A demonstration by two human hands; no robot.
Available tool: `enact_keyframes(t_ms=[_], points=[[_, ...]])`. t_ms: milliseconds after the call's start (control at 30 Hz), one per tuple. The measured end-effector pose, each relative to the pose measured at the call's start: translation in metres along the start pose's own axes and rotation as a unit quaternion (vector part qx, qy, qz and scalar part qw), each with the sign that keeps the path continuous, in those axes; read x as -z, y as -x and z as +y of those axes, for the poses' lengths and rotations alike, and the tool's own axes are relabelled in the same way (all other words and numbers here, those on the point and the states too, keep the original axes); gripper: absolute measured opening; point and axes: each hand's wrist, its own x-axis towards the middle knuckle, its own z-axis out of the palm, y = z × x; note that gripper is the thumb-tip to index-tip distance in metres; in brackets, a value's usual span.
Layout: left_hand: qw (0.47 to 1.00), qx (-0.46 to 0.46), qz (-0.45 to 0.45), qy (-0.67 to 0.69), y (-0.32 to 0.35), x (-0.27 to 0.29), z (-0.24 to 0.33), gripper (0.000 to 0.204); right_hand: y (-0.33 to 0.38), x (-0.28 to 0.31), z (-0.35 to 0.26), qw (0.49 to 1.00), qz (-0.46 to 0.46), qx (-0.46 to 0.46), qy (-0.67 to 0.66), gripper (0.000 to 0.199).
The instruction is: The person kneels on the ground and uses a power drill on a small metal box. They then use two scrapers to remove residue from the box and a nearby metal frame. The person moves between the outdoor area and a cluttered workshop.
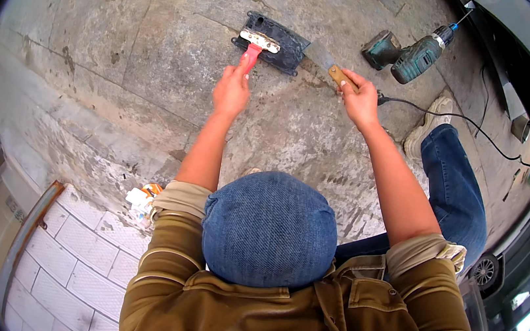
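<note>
While the person crouches over the grey stone pavement [158, 66], the head view shows both bare forearms reaching toward the upper centre of the frame.

Left hand [232, 89]: fingers closed round a red-handled tool [251, 54]. Only the red handle shows clearly. Its long axis runs up the frame with a slight lean to the right, and its far end meets a pale, cream-coloured strip [259, 40] lying on a flat black rectangular plastic part [278, 49]. What kind of tip the tool has cannot be told.

Black part: upper centre of frame, lying flat on the pavement, long axis running from upper left down to lower right. The cream strip lies along the same line on its left half.

Right hand [359, 100]: clenched on the wooden handle of a flat-bladed scraper [331, 67]. The handle points to the upper left; the grey metal blade runs on from it and touches the right-hand edge of the black part.

Surroundings: a dark green cordless drill [417, 54] lies on its side in the upper right, bit end toward the upper right corner. A thin black cable [475, 127] trails across the pavement from near the right hand toward the right edge. A small clutter of white and orange objects [141, 200] sits at lower left, too small to identify.
</note>
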Motion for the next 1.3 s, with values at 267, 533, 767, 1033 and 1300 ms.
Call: enact_keyframes(t_ms=[267,533,767,1033,1300], points=[[1.000,-0.013,-0.015,-0.020,-0.002,0.007,0.001,0.050,-0.025,-0.006,-0.011,0.999,-0.022,-0.005,0.043,0.033],[1.000,-0.017,-0.013,-0.011,-0.001,0.009,-0.001,0.050,-0.014,0.004,-0.003,1.000,-0.026,-0.008,-0.016,0.032],[1.000,-0.017,-0.023,-0.007,-0.002,0.009,-0.005,0.049,-0.009,-0.040,-0.006,0.996,0.078,-0.024,0.024,0.032],[0.999,0.010,-0.044,0.028,-0.001,0.014,0.004,0.050,-0.033,-0.045,-0.054,0.985,0.018,0.022,-0.172,0.037],[0.969,-0.043,0.091,0.227,0.061,0.048,-0.030,0.056,0.016,-0.017,-0.083,0.982,-0.109,0.059,-0.143,0.042]])
